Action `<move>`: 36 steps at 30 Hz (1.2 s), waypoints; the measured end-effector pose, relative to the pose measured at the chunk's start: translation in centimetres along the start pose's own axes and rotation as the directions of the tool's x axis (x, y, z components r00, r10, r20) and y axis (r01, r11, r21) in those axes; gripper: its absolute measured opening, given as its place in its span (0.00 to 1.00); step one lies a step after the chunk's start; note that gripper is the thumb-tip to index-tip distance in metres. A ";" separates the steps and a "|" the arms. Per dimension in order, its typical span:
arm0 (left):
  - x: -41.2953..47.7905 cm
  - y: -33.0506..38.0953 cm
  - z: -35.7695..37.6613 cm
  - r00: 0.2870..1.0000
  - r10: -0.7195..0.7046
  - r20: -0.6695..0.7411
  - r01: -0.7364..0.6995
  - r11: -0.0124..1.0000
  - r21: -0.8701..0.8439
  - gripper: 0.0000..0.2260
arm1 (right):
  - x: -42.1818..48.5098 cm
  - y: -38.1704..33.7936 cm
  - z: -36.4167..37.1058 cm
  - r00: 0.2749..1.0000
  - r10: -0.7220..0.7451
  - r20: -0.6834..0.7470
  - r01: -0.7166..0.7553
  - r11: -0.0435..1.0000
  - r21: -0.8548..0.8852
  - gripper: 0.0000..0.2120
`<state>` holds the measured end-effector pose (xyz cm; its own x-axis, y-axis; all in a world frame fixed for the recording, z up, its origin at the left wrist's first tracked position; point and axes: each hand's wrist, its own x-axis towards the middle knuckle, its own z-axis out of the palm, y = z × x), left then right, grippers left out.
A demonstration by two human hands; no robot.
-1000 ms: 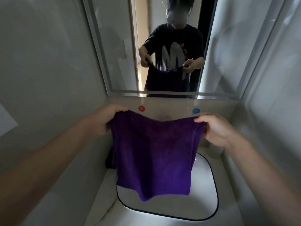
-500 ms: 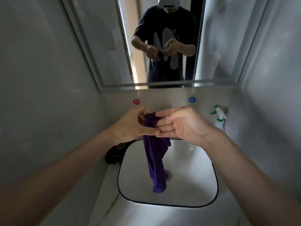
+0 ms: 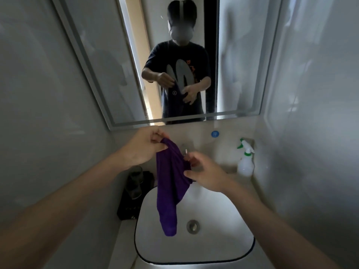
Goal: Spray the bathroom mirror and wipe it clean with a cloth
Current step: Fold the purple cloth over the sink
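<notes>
Head cam showed my left hand (image 3: 142, 149) pinching the top of the purple cloth (image 3: 168, 185) between thumb and fingertips, just under the mirror (image 3: 108, 74). My right hand (image 3: 206, 174) was lower down, thumb and curled fingers nipping the cloth's side fold. The cloth hung bunched in a long strip over the sink (image 3: 223, 232), its bottom end near the drain (image 3: 193, 226). The spray bottle (image 3: 245, 162) stood in the right corner, well apart from both hands.

White basin (image 3: 213, 232) sunk in the table (image 3: 254, 189), steel drain (image 3: 193, 226) at its centre, a glass (image 3: 135, 183) on a black stand (image 3: 126, 210) at the left edge, blue sticker (image 3: 214, 134) above.
</notes>
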<state>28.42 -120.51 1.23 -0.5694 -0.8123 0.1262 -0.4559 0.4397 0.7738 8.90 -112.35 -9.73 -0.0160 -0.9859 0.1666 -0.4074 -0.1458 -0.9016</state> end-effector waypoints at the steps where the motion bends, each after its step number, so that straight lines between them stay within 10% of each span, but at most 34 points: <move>1: 0.0 0.1 0.0 1.000 0.009 -0.011 -0.009 1.000 -0.003 0.08 | 0.0 0.2 0.1 0.999 0.032 -0.015 -0.032 0.999 0.024 0.13; 15: -0.8 -1.6 -1.6 0.999 -0.042 0.030 0.049 0.950 -0.309 0.13 | 0.1 -5.9 -7.5 0.969 0.194 -0.153 -0.143 0.945 0.294 0.05; 21: -0.8 0.2 -0.3 0.971 -0.149 0.185 0.227 0.806 -0.546 0.15 | -0.6 -8.2 -6.8 0.951 0.259 -0.171 -0.220 0.951 0.217 0.11; 29: 3.9 8.4 -10.3 0.990 0.135 0.032 -0.049 0.553 -0.832 0.19 | 1.4 -20.5 -13.1 0.972 0.014 -0.233 0.100 0.877 0.470 0.42; 33: -1.1 -2.0 -1.1 0.915 -0.042 0.401 0.352 0.567 -0.745 0.37 | -4.0 -9.1 -5.3 0.975 0.218 -0.045 -0.163 0.839 0.519 0.35; 36: -6.6 -9.3 6.1 0.782 -0.131 0.609 0.563 0.570 -0.599 0.26 | -8.0 -1.9 1.3 0.920 0.374 0.115 -0.384 0.803 0.455 0.18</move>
<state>32.28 -116.87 -10.55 -0.8021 -0.4597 -0.3812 -0.1702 -0.4359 0.8837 11.02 -104.27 -9.85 -0.0618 -0.9712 -0.2302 0.0947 0.2239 -0.9700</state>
